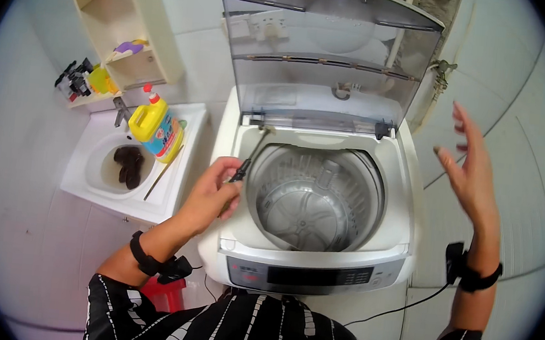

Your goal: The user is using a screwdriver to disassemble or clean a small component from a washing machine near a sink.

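My left hand [218,188] is closed round the black handle of a thin metal-shafted tool [258,146]. The tool slants up and away, with a small head at its tip; its exact kind is unclear. It is over the left rim of a top-loading washing machine [215,230]. The machine's see-through lid [330,44] stands raised, and the steel drum [305,206] shows inside with no laundry visible. My right hand [472,169] is held up to the right of the machine, fingers apart, holding nothing.
At the left is a white sink [125,205] with dark wet cloth [130,166] in its basin. A yellow detergent jug [157,126] and a thin stick [164,173] are on its ledge. A wall tap [443,67] sits behind right; a red bucket [165,294] stands below.
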Demonstrator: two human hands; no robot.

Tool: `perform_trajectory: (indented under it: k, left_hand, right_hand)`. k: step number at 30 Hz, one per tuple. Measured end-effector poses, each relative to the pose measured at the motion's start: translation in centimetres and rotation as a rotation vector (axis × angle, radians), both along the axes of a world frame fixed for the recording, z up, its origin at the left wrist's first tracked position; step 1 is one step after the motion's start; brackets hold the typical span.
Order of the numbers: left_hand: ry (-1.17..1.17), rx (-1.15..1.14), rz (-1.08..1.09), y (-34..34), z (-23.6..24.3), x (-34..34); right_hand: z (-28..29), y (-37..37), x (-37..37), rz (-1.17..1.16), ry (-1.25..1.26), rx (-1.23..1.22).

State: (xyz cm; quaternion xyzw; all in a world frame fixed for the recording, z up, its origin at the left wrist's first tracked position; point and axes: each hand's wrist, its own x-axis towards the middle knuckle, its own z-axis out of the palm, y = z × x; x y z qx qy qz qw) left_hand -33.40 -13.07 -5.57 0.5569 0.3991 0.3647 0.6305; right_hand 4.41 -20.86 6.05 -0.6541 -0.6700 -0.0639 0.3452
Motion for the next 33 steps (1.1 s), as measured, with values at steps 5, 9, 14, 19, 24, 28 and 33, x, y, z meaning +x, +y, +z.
perform_trajectory:
  k: [5,9,14,19,24,28,33]
  left_hand:
    - [0.013,-0.115,0.041,0.0,-1.6,4.1]
    - [0.013,-0.127,0.123,1.1,-3.6,6.3]
    - [0.054,-0.149,0.178,2.5,-4.6,6.9]
    - [0.019,-0.181,0.179,4.1,-6.3,6.7]
    - [0.02,-0.207,0.214,5.2,-7.0,6.3]
    - [0.037,-0.233,0.214,6.0,-7.2,6.3]
    - [0.053,-0.247,0.219,7.0,-7.4,6.4]
  right_hand:
    - [2.6,7.4,3.5,0.112,-0.249,0.276]
    - [3.6,12.4,3.7,0.21,-0.422,0.533]
    - [3.9,15.0,1.9,0.202,-0.584,0.631]
    - [4.0,17.7,2.3,0.158,-0.622,0.716]
    - [3.7,19.4,2.5,0.173,-0.608,0.696]
    - [3.4,20.1,2.6,0.134,-0.632,0.679]
    - [3.1,21.3,3.2,0.122,-0.619,0.656]
